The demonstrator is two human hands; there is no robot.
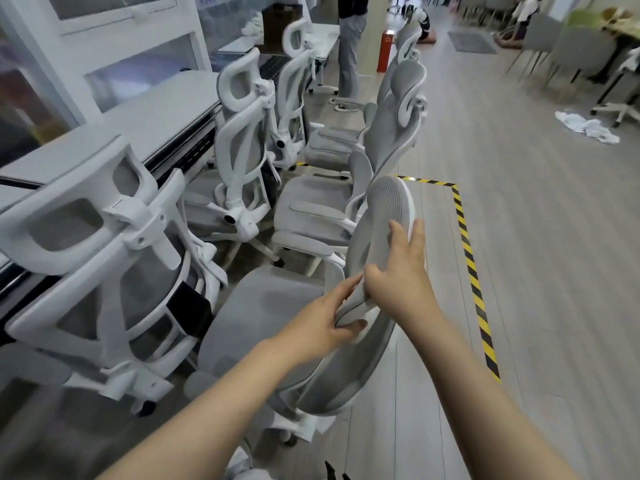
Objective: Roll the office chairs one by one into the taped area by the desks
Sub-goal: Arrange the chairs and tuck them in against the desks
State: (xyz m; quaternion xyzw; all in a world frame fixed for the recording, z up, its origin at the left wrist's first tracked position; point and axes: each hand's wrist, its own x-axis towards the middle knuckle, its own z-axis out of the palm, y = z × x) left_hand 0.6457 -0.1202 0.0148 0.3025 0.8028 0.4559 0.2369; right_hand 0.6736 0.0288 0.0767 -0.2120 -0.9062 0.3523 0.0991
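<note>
A grey mesh office chair (263, 317) stands right in front of me, its seat toward the desks. My left hand (322, 320) grips the lower edge of its headrest (384, 216). My right hand (398, 271) holds the same headrest from the right side, fingers wrapped over its rim. The yellow-and-black tape (472, 271) marks a corner and a line on the floor just right of this chair. Several more grey and white chairs fill the taped area, among them one at left (114, 271) and one ahead (311, 209), beside the long grey desks (156, 112).
A person stands at the far end of the desks (349, 46). An orange post (385, 51) is behind the row of chairs. A white cloth (585, 128) lies on the wooden floor at right, near dining chairs (568, 50). Open floor stretches to the right of the tape.
</note>
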